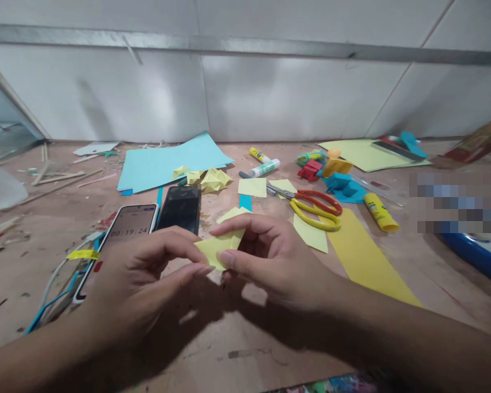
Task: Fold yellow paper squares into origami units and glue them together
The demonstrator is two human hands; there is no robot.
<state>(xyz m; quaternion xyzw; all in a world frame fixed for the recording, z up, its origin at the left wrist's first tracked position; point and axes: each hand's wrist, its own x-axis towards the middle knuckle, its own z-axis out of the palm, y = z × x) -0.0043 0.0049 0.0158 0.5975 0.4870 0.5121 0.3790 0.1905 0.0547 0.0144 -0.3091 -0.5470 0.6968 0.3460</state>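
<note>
Tabletop [237, 344] lies bare nearest, where left hand [135, 281] and right hand [280, 262] pinch yellow paper [217, 248] at its edges.

Brown table [237, 349]: two phones [180, 210], blue sheet [167, 161], scissors [315, 207], glue sticks [380, 213], yellow strip [364, 256].

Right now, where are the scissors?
In the head view the scissors lie on the table right of centre, just beyond the right hand, between a pale yellow paper square and a yellow glue stick.
</note>
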